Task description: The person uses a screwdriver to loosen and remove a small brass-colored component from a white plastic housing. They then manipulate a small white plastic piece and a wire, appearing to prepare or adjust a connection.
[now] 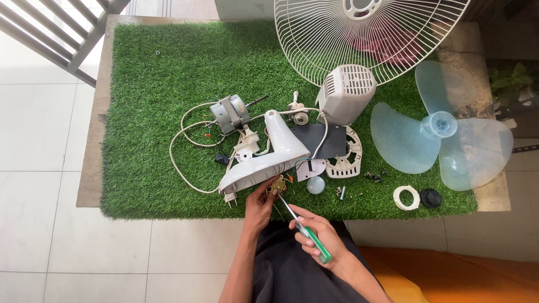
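Observation:
A white fan base (264, 163) lies tipped on its side on the green turf mat (151, 84). My left hand (259, 205) grips the base's lower edge, next to a small brass-coloured switch part (277, 184). My right hand (317, 235) holds a green-handled screwdriver (306, 230); its metal shaft points up-left to that switch part. White cable (182, 137) runs from the base to the grey fan motor (230, 114).
A white motor housing (345, 92) and wire fan guard (365, 33) sit at the back. The pale blue fan blade (443, 137) lies right. A slotted white disc (347, 157), white ring (406, 197), black cap (430, 197) and small screws (342, 192) are scattered near the mat's front edge.

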